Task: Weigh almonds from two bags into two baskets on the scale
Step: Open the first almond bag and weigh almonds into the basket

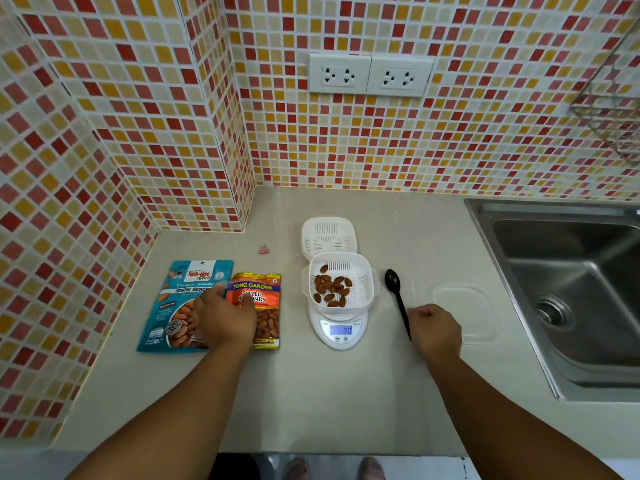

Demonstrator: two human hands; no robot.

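Note:
A white basket [363,278] holding several almonds sits on the white digital scale [341,332], whose lit display reads 20. A second white basket [328,237], with nothing in it, stands just behind. Two bags lie flat at the left: a blue roasted almonds bag [173,306] and an orange salted almonds bag [266,317]. My left hand [225,318] hovers over both bags, fingers spread, holding nothing. A black plastic spoon [396,296] lies right of the scale. My right hand [434,329] rests at its handle end, fingers curled; whether it grips the handle is unclear.
A clear plastic lid [464,313] lies on the counter right of the spoon. A steel sink [568,289] fills the right side. A small pink binder clip [264,250] lies behind the bags. Tiled walls close the back and left.

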